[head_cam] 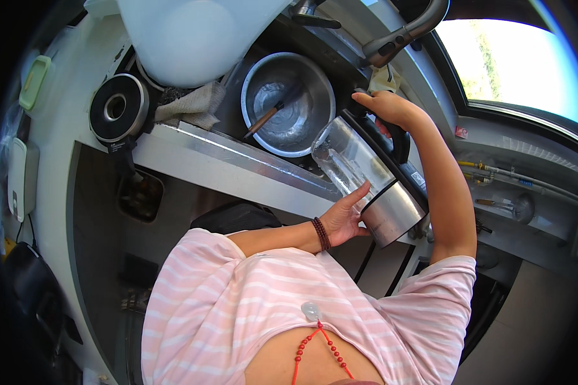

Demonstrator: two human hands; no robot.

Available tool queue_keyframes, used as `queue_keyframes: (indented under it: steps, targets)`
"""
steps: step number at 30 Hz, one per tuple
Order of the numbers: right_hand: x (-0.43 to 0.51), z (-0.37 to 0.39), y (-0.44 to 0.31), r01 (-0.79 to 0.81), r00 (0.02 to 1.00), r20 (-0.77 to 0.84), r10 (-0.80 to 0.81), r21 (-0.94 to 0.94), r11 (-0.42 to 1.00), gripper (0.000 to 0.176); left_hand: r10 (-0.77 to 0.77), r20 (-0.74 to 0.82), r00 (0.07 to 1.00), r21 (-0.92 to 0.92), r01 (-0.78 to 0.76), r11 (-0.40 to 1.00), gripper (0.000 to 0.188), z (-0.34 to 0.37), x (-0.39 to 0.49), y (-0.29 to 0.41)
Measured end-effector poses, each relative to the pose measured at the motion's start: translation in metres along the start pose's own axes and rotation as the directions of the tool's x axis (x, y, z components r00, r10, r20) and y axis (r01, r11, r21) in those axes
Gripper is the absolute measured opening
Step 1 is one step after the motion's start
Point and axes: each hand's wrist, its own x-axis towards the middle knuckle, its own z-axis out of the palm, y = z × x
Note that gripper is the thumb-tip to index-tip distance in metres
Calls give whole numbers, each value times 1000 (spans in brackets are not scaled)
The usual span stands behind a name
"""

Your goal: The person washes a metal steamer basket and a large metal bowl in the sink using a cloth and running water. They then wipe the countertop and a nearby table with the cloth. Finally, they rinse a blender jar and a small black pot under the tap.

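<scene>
A blender jug [349, 154] with a clear body, steel base and black handle is tilted over the sink's front edge, its mouth towards a metal basin. My right hand [390, 109] grips the black handle near its top. Against the jug's lower side, around the steel base, rests my left hand [345, 219], thumb on the clear wall. The steel basin [293, 105] stands in the sink, and a brown-handled utensil [266, 120] leans across its rim. The utensil's head is hard to make out.
A gooseneck faucet [395, 43] arches over the sink's back right. Left of the basin lie a grey cloth [195, 103] and a round black appliance [116, 108]. A translucent white container [197, 38] looms at the top. A ladle [520, 208] lies at right.
</scene>
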Motion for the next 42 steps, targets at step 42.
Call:
queue_keyframes:
  steps: [42]
  targets:
    - [-10, 11, -32, 76, 997, 36, -71, -125, 989, 73, 100, 19, 995, 38, -101, 994, 70, -4, -23, -2]
